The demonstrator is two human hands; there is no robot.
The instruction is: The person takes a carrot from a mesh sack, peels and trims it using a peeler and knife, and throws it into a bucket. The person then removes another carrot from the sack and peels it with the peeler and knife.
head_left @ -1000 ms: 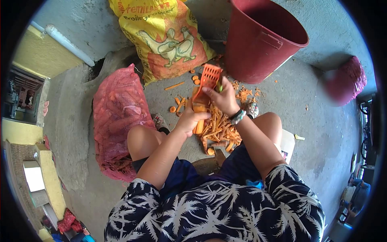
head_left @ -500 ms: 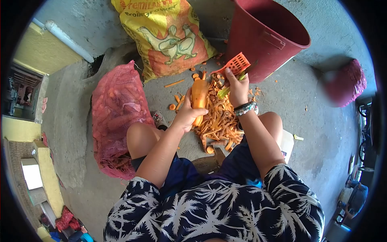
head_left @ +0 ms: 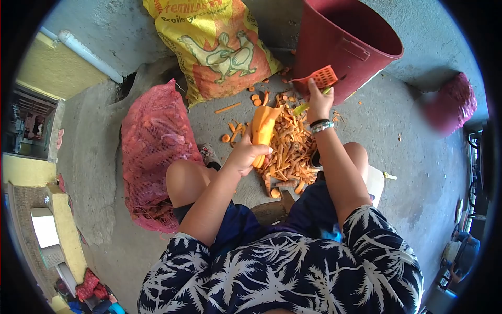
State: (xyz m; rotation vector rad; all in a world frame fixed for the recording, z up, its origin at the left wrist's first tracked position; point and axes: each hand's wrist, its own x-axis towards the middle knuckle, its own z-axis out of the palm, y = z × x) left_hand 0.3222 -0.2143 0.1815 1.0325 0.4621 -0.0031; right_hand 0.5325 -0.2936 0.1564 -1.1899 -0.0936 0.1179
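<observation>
My left hand (head_left: 244,155) is closed around a large carrot (head_left: 264,125), its tip pointing away from me and its surface smooth and bright orange. A loose strip of peel stands out near its far end. To the right, my right hand (head_left: 320,103) grips a peeler (head_left: 325,77) with an orange perforated plate and a yellow-green part below the fingers. The peeler is apart from the carrot. Beneath both hands, a heap of carrot peelings (head_left: 290,149) lies on the concrete floor, with cut carrot ends (head_left: 256,98) scattered at its edges.
A red mesh sack (head_left: 157,152) full of carrots lies left of my knee. Beyond the peelings stand a yellow feed sack (head_left: 219,52) and a tall maroon bin (head_left: 334,47). Against the right wall rests a purple mesh sack (head_left: 455,104). My knees flank the heap.
My right hand with the peeler has moved a little right and away from the carrot. The carrot has turned slightly in my left hand, and a peel flap now shows at its far end.
</observation>
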